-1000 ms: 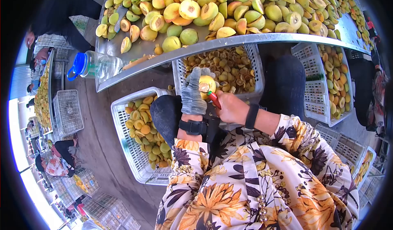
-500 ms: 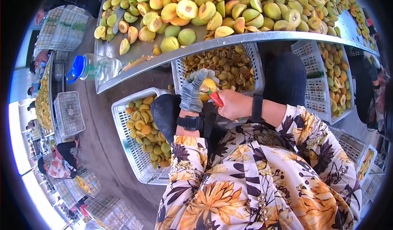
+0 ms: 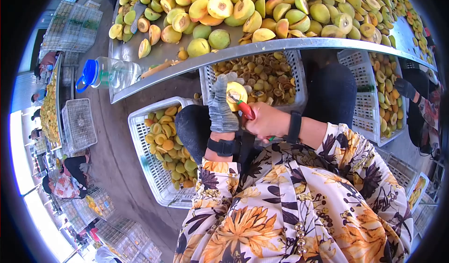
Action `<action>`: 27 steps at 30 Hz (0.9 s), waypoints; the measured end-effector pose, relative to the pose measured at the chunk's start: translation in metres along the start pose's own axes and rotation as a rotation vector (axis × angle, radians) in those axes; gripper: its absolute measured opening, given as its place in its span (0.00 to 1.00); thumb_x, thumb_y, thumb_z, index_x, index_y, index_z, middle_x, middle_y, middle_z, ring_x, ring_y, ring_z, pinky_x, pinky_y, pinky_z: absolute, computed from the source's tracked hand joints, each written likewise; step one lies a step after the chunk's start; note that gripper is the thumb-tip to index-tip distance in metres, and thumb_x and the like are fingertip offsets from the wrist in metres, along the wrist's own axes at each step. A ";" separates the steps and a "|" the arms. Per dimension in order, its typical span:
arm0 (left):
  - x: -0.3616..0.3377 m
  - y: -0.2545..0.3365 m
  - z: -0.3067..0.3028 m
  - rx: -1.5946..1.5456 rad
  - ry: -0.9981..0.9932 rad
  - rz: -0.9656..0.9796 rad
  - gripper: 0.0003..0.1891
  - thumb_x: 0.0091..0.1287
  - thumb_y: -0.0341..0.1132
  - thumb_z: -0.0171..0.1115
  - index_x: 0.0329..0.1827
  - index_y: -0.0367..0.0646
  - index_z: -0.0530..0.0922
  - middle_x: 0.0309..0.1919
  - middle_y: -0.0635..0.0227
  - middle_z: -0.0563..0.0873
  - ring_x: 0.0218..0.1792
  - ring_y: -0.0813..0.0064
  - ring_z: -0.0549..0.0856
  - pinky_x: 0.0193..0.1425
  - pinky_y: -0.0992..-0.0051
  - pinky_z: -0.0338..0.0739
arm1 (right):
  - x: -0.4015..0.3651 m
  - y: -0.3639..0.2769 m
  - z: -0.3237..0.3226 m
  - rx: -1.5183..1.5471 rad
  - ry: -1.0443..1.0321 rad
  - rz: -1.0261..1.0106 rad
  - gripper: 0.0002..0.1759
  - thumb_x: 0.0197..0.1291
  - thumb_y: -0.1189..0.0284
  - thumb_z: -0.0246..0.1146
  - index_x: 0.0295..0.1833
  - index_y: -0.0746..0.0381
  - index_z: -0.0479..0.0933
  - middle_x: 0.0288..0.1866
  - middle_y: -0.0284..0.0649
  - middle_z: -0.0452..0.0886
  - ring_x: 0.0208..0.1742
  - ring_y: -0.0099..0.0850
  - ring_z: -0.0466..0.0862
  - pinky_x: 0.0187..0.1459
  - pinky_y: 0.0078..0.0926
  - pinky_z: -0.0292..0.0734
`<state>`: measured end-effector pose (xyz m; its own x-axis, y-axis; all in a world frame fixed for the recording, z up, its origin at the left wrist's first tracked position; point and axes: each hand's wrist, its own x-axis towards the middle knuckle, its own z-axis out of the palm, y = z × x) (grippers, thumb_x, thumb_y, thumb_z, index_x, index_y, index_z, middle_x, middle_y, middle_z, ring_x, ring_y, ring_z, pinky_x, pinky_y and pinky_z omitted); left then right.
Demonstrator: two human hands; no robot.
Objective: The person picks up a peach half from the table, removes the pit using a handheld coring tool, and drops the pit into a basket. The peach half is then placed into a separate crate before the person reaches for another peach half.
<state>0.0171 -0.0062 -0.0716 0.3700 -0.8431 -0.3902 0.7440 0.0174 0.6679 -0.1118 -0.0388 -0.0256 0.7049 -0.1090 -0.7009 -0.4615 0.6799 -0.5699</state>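
Note:
My left hand (image 3: 221,106), in a grey glove, holds a halved fruit (image 3: 237,94) with its pale cut face toward the camera. My bare right hand (image 3: 269,120) is closed round a red-handled tool (image 3: 246,110), whose metal tip touches the middle of the cut face. Beyond both hands, under the table edge, a white crate (image 3: 299,83) holds many small fruit pieces. Another white crate (image 3: 147,169) with halved fruit stands to the left of my knees.
A metal table (image 3: 280,43) heaped with halved fruit (image 3: 220,6) spans the top. A clear bottle with a blue cap (image 3: 112,73) lies at its left corner. At the right are a crate of fruit (image 3: 365,108) and a co-worker's gloved hand (image 3: 406,88).
The fruit has turned so its cut face shows, and the tool tip now touches it. My left fingers have straightened somewhat. A co-worker's gloved hand has appeared over the right crate.

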 end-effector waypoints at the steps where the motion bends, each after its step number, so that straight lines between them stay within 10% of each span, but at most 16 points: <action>1: -0.002 0.000 0.004 0.034 0.125 0.075 0.19 0.59 0.45 0.62 0.44 0.38 0.75 0.32 0.61 0.82 0.29 0.67 0.83 0.28 0.71 0.81 | 0.003 0.005 0.000 -0.293 0.145 -0.212 0.05 0.51 0.80 0.53 0.36 0.63 0.67 0.18 0.36 0.70 0.13 0.23 0.71 0.12 0.23 0.65; 6: -0.002 0.008 0.002 0.018 0.138 0.003 0.12 0.59 0.38 0.63 0.39 0.38 0.77 0.31 0.64 0.82 0.27 0.68 0.83 0.29 0.70 0.82 | 0.014 0.014 -0.004 -0.933 0.446 -0.722 0.07 0.50 0.79 0.53 0.37 0.66 0.67 0.21 0.45 0.76 0.17 0.31 0.78 0.14 0.29 0.69; 8: 0.000 0.008 -0.001 -0.045 0.046 -0.057 0.10 0.59 0.37 0.62 0.37 0.38 0.78 0.28 0.62 0.82 0.26 0.67 0.83 0.27 0.70 0.81 | -0.004 -0.008 0.004 -0.450 0.139 -0.127 0.06 0.50 0.79 0.53 0.36 0.65 0.67 0.18 0.41 0.73 0.13 0.28 0.74 0.13 0.27 0.67; 15: 0.002 0.032 0.008 -0.185 -0.439 -0.258 0.18 0.55 0.47 0.65 0.34 0.39 0.74 0.28 0.59 0.80 0.26 0.61 0.82 0.29 0.65 0.79 | -0.017 -0.023 0.004 0.059 -0.308 0.058 0.06 0.53 0.79 0.54 0.38 0.64 0.67 0.17 0.31 0.64 0.10 0.17 0.62 0.10 0.18 0.60; 19: 0.033 0.020 -0.006 -0.014 -0.003 -0.087 0.17 0.60 0.42 0.61 0.46 0.44 0.69 0.32 0.61 0.80 0.25 0.63 0.82 0.28 0.65 0.82 | -0.019 -0.035 0.003 0.061 -0.124 -0.045 0.07 0.54 0.80 0.54 0.39 0.63 0.67 0.19 0.32 0.65 0.10 0.16 0.61 0.11 0.17 0.59; 23: 0.025 0.027 0.010 0.037 0.149 -0.087 0.27 0.61 0.60 0.50 0.42 0.42 0.76 0.31 0.62 0.82 0.25 0.67 0.82 0.27 0.69 0.80 | -0.021 -0.036 -0.021 0.357 -0.111 -0.317 0.07 0.56 0.75 0.57 0.40 0.61 0.68 0.18 0.31 0.67 0.09 0.17 0.64 0.10 0.19 0.61; 25: 0.014 0.041 0.018 0.126 0.188 -0.088 0.29 0.62 0.62 0.47 0.42 0.42 0.76 0.29 0.62 0.82 0.23 0.68 0.81 0.20 0.72 0.77 | -0.011 -0.032 -0.031 -0.176 0.172 -0.258 0.09 0.55 0.71 0.59 0.39 0.62 0.68 0.19 0.34 0.70 0.10 0.21 0.68 0.11 0.23 0.64; 27: 0.003 0.057 0.021 0.141 0.150 -0.069 0.29 0.63 0.62 0.45 0.43 0.42 0.77 0.28 0.61 0.82 0.21 0.67 0.81 0.15 0.72 0.74 | 0.028 0.016 -0.062 -1.039 0.597 -0.868 0.13 0.54 0.69 0.61 0.39 0.65 0.68 0.19 0.39 0.72 0.11 0.26 0.72 0.13 0.25 0.66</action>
<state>0.0488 -0.0193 -0.0215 0.4071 -0.7502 -0.5210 0.6894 -0.1218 0.7141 -0.1327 -0.0761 -0.0814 0.7537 -0.6510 0.0903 -0.3727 -0.5364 -0.7572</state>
